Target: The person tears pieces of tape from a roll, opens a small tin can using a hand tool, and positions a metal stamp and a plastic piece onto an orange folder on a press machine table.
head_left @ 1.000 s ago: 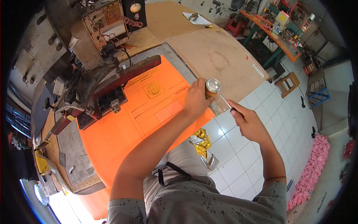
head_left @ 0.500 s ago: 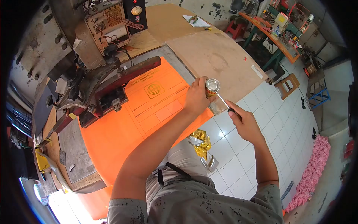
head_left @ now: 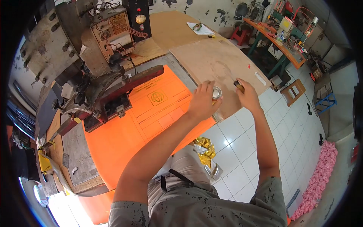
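Observation:
My left hand (head_left: 203,99) is wrapped around a small round tin (head_left: 216,93) with a shiny silver top, at the right edge of the wooden board. To its right, my right hand (head_left: 248,95) is closed on a screwdriver (head_left: 239,86) with a dark handle. Its thin shaft points up and away over the board, blurred, and is apart from the tin. Left of my hands lies a large orange printed sheet (head_left: 157,113) with a round emblem and lettering, partly under the press.
A heavy stamping press (head_left: 109,90) stands over the orange sheet at left. The brown board (head_left: 211,56) carries a white paper (head_left: 199,28) at its far end. Crumpled gold foil (head_left: 205,147) lies on the tiled floor. A wooden stool (head_left: 293,90) and a cluttered workbench (head_left: 278,43) are at right.
The screwdriver's tip has come away from the rim of the tin. My right hand has moved up and forward with it, tilting the shaft away. My left hand still holds the tin.

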### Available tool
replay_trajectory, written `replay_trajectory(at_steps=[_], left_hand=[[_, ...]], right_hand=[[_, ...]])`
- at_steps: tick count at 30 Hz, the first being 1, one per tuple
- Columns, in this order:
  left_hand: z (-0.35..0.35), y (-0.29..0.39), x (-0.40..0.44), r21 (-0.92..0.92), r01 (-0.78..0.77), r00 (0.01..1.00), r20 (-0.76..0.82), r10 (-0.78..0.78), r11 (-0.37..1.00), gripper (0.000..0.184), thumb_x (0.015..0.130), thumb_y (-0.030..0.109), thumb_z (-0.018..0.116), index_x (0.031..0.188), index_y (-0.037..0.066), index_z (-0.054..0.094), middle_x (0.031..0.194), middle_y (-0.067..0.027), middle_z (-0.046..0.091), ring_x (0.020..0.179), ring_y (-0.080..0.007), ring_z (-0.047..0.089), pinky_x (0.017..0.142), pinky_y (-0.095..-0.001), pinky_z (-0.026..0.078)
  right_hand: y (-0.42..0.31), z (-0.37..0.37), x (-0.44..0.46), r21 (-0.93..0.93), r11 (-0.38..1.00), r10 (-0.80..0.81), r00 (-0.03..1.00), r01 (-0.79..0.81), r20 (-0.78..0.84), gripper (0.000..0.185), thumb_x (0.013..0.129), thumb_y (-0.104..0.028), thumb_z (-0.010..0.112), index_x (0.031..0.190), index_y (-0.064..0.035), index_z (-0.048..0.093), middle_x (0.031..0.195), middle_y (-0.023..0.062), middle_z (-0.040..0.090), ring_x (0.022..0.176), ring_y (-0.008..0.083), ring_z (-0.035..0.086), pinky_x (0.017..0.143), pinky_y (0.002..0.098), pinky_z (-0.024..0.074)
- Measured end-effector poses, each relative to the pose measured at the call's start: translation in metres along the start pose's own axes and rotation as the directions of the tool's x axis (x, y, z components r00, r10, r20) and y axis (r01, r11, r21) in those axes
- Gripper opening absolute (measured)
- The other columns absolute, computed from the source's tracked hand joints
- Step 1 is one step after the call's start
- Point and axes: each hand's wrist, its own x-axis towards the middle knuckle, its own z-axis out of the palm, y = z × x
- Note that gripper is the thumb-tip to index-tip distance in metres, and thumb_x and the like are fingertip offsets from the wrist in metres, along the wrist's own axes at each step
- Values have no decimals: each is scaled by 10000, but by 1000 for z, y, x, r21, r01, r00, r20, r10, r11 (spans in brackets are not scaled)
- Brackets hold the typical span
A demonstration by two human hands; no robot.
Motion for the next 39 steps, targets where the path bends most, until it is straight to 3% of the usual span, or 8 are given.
replay_trajectory(at_steps=[13,21,23,25,27,31,34,39], left_hand=[[-5,21,0,-188,217,973,116,-198,958,508,1124,297,537,1485,-54,470,1290,-268,597,1141,-459,648,1005,-532,528],[32,-11,-15,-168,138,982,153,-112,976,553,1084,340,598,1495,-17,502,1398,-248,591,1384,-397,547,1138,-576,457],[24,-5,-12,-479,201,977,165,-138,855,536,1048,326,678,1455,0,550,1457,-224,594,1399,-356,567,1159,-543,467],[42,-32,-45,-740,627,720,670,-181,-244,458,1164,381,566,1509,79,565,1460,-82,672,1351,-227,642,1146,-451,537],[55,-27,-33,-874,465,882,445,-157,140,502,1093,344,662,1478,39,559,1471,-154,646,1315,-296,659,1119,-451,536],[19,-1,-7,-693,425,902,269,-337,582,553,1142,394,554,1522,1,473,1464,-234,621,1328,-359,644,1116,-459,511],[-13,16,-4,-650,511,851,290,-438,562,613,1184,481,381,1557,-5,410,1438,-273,611,1351,-397,622,1129,-470,483],[-14,11,-1,-843,521,760,388,-520,133,636,1193,533,292,1493,14,502,1410,-187,639,1340,-292,570,1183,-420,421]], right_hand=[[-85,117,218,329,911,-10,783,-250,623,215,1024,-248,692,931,-54,690,827,44,667,748,155,583,672,391,455],[-204,344,343,490,756,-180,581,-434,794,162,1034,-175,744,1100,-31,714,992,110,734,851,224,719,735,389,631],[-258,337,327,418,791,1,684,-447,730,231,1024,-172,753,1199,-30,703,1094,135,729,941,235,727,774,400,640],[-276,344,321,434,753,86,727,-495,681,304,1018,-167,755,1281,-31,688,1186,146,718,1042,250,723,826,415,642],[-270,363,326,528,640,83,734,-558,674,367,1013,-160,752,1348,-34,670,1268,144,703,1154,267,707,892,434,635],[-237,297,330,451,823,-121,670,-345,732,436,1080,-288,669,1425,-22,651,1408,146,694,1293,281,659,1081,428,544],[-231,128,278,299,939,-338,617,170,711,584,1114,-447,600,1516,-23,612,1488,126,686,1372,250,631,1168,384,474],[-162,-21,158,374,920,-308,812,121,496,562,1110,-432,646,1516,-44,616,1513,138,665,1416,260,612,1184,403,472]])
